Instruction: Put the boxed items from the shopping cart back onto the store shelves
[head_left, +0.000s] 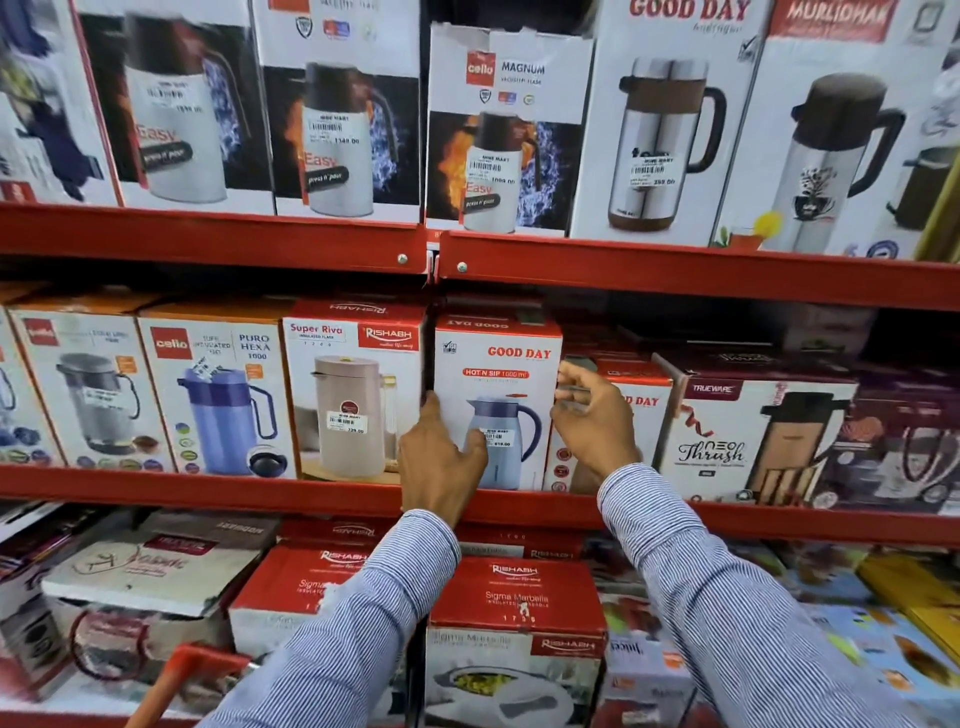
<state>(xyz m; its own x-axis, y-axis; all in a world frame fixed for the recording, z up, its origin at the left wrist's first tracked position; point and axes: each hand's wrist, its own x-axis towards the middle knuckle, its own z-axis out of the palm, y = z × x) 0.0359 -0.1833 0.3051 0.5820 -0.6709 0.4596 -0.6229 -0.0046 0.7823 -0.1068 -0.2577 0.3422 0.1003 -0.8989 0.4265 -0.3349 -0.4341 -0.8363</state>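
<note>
A white and red Good Day flask box (501, 374) stands upright on the middle red shelf (208, 488), between a Rishabh Super Riva box (353, 389) and another Good Day box (641, 410). My left hand (439, 457) grips its lower left edge, thumb across the front. My right hand (592, 415) holds its right edge, fingers curled around the side. Both arms wear blue striped sleeves.
Cello flask boxes (498, 130) fill the upper shelf. A Trueware Neo Thrush box (748, 431) sits right of the hands. Rishabh Sigma Marbella boxes (517, 597) lie on the lower shelf. An orange cart handle (182, 670) shows at bottom left.
</note>
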